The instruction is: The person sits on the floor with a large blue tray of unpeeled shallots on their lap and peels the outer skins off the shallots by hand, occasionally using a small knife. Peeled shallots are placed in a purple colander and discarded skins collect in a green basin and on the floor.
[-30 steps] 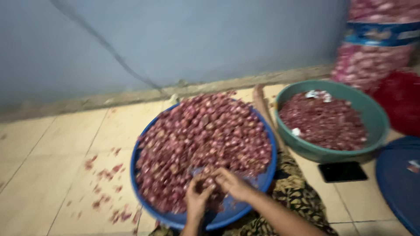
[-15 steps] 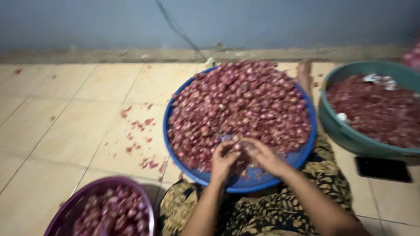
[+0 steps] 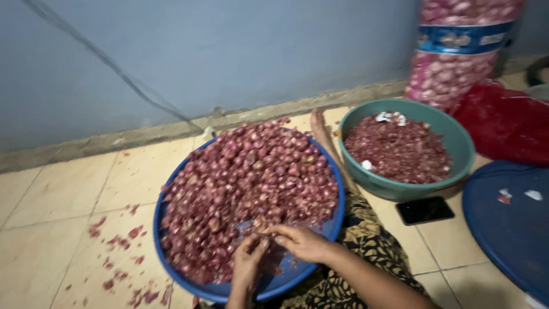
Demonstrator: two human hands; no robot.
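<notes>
- Scattered red skins (image 3: 123, 252) lie on the tiled floor (image 3: 63, 194), left of everything else.
- Hundreds of shallots (image 3: 251, 177) heap in the blue basin (image 3: 337, 220); each looks small, light and firm, with dry papery skin that should slip under a loose pinch.
- Left hand (image 3: 247, 264) is curled at the basin's near edge, fingertips closed on one shallot (image 3: 264, 232); whether it grips or only steadies, I cannot tell.
- Right hand (image 3: 301, 242) meets it from the right, thumb and fingers pinched on the same shallot.
- Its long axis and which way its tip points are hidden by the fingers; a hold across the middle, ends free, seems best.
- Peelings fill the green basin (image 3: 457, 137) at right.
</notes>
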